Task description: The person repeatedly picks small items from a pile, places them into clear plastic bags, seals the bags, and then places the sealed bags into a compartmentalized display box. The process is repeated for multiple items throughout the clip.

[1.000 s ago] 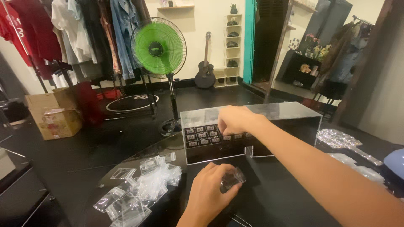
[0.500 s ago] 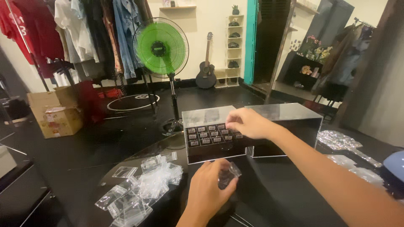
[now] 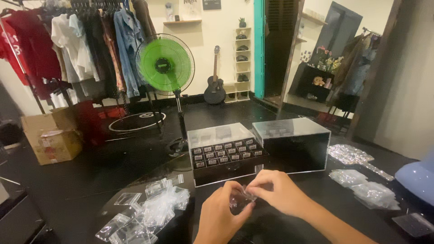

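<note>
Low in the middle of the head view, my left hand (image 3: 221, 216) and my right hand (image 3: 274, 193) meet over a small clear plastic bag (image 3: 240, 200), both pinching it just above the dark glossy table (image 3: 289, 226). Right behind them stands a clear display case (image 3: 228, 152) whose dark tray holds rows of small labelled items. A second clear box (image 3: 296, 142) with a dark inside stands to its right.
A heap of small clear bags (image 3: 147, 212) lies at the left of the table, more clear bags (image 3: 364, 183) at the right, beside a pale blue object (image 3: 418, 176). Beyond the table are a green standing fan (image 3: 165, 65), a cardboard box (image 3: 52, 138), hanging clothes and a guitar.
My right hand has come back from the tray of the display case down to my left hand, and now both hold the small bag.
</note>
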